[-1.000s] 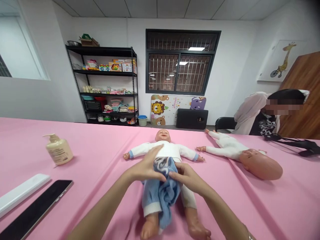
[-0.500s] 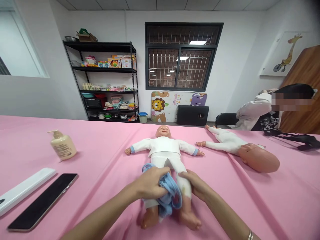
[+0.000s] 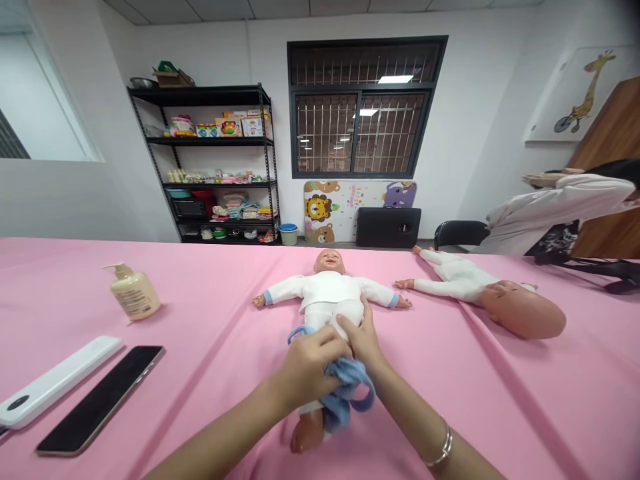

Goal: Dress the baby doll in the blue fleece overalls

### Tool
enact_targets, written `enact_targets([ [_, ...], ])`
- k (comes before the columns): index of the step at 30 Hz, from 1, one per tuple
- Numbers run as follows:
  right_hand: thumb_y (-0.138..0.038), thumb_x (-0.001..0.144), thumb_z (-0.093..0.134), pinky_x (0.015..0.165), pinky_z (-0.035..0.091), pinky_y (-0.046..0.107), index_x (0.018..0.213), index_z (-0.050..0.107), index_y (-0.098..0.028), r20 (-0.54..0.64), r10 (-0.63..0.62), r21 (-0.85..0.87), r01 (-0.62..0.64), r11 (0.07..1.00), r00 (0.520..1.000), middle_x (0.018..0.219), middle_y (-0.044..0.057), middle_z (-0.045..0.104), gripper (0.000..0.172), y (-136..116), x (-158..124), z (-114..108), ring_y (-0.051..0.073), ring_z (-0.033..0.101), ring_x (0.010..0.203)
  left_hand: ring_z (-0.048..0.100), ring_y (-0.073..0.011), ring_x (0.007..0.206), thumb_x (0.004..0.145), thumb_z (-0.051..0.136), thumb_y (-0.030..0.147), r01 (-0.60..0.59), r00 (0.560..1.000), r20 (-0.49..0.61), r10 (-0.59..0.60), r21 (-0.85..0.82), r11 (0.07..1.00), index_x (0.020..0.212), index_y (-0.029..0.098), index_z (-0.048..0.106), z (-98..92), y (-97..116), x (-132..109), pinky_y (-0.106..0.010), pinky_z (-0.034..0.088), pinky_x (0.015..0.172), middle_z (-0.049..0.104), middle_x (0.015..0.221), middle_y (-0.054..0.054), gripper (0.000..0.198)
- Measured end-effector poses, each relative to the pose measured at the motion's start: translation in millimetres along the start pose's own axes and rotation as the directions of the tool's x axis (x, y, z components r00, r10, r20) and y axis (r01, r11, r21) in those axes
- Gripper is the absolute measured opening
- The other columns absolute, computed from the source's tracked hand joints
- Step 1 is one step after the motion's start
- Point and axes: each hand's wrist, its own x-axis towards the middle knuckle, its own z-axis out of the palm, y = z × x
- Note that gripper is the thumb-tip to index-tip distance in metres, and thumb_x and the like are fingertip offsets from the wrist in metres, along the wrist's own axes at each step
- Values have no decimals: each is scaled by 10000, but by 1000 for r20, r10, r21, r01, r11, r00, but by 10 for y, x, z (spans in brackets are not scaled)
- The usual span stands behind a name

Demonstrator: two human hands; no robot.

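Note:
A baby doll [image 3: 330,287] in white clothes lies on its back on the pink table [image 3: 200,300], head away from me. My left hand [image 3: 311,363] is closed on bunched blue trousers [image 3: 345,387] over the doll's legs. Beside it, my right hand [image 3: 364,337] rests on the doll's hip, its fingers curled round the white waist. One bare doll foot [image 3: 306,433] sticks out below the blue cloth.
A second doll [image 3: 493,297] lies to the right, and behind it a person in white [image 3: 560,207] sits at the table with an arm raised. A cream pump bottle [image 3: 133,293], a white bar [image 3: 55,380] and a black phone [image 3: 103,400] lie at the left.
My hands pulled the blue trousers down from the doll's waist to its lower legs, baring the white undergarment. My right hand then moved back up to the hip. The seated person raised an arm.

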Motion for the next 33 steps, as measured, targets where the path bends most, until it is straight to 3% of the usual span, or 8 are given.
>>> enact_targets([
  [4, -450, 686, 659, 928, 435, 351, 1337, 213, -188, 63, -11, 52, 8, 999, 998, 1222, 115, 461, 832, 46, -84, -21, 215, 511, 1061, 508, -150, 721, 683, 520, 133, 293, 953, -61, -298, -81, 953, 718, 177, 534, 27, -129, 211, -240, 381, 641, 543, 750, 0, 57],
  [8, -662, 823, 334, 1015, 355, 345, 1239, 425, -150, 229, 87, 90, -110, 990, 970, 1258, 118, 456, 666, 10, -112, -221, 219, 425, 1183, 508, -167, 781, 741, 499, 163, 310, 946, -112, -303, 54, 949, 755, 179, 501, 185, -429, 394, -257, 379, 688, 542, 793, -8, 22],
  [13, -439, 719, 683, 1017, 361, 361, 1343, 280, -211, 457, 108, 5, -124, 992, 883, 1340, 83, 373, 778, 5, -141, -471, 219, 390, 1216, 530, -185, 830, 801, 479, 193, 400, 916, -161, -367, 286, 871, 849, 195, 484, 452, -759, 525, -267, 379, 694, 547, 879, -19, 48],
  [18, -347, 694, 725, 998, 385, 379, 1297, 360, -216, 526, 142, 49, -196, 979, 838, 1303, 82, 423, 716, 126, -93, -557, 235, 424, 1186, 556, -195, 822, 823, 472, 233, 528, 848, -172, -502, 367, 766, 878, 196, 497, 557, -816, 649, -268, 388, 664, 570, 892, -34, 70],
  [21, -327, 657, 754, 970, 405, 398, 1235, 434, -185, 434, 142, 147, -226, 963, 889, 1220, 100, 505, 676, 208, -47, -563, 263, 473, 1135, 566, -190, 797, 819, 473, 255, 513, 855, -30, -518, 196, 836, 893, 187, 520, 514, -732, 684, -261, 403, 659, 595, 854, -26, 110],
  [24, -363, 650, 750, 937, 425, 406, 1156, 504, -158, 238, 177, 263, -239, 935, 955, 1129, 111, 567, 599, 283, -1, -564, 279, 527, 1063, 551, -197, 877, 791, 549, 414, 396, 907, 171, -385, -32, 918, 1004, 180, 523, 398, -629, 626, -268, 426, 741, 591, 963, -36, 318],
  [27, -418, 664, 726, 904, 443, 407, 1089, 556, -135, 163, 215, 305, -256, 917, 963, 1083, 123, 591, 538, 363, 30, -558, 282, 563, 1001, 512, -247, 988, 668, 662, 538, 351, 903, 265, -339, 2, 936, 1096, 165, 498, 295, -547, 517, -310, 425, 812, 540, 1106, -75, 590],
  [33, -526, 627, 716, 764, 502, 337, 930, 616, -108, 29, 277, 204, -277, 939, 960, 923, 118, 639, 527, 499, 25, -539, 246, 608, 852, 569, -223, 918, 821, 510, 268, 271, 913, 237, -331, 251, 929, 987, 201, 528, 414, -484, 484, -301, 432, 782, 602, 981, -37, 180],
])
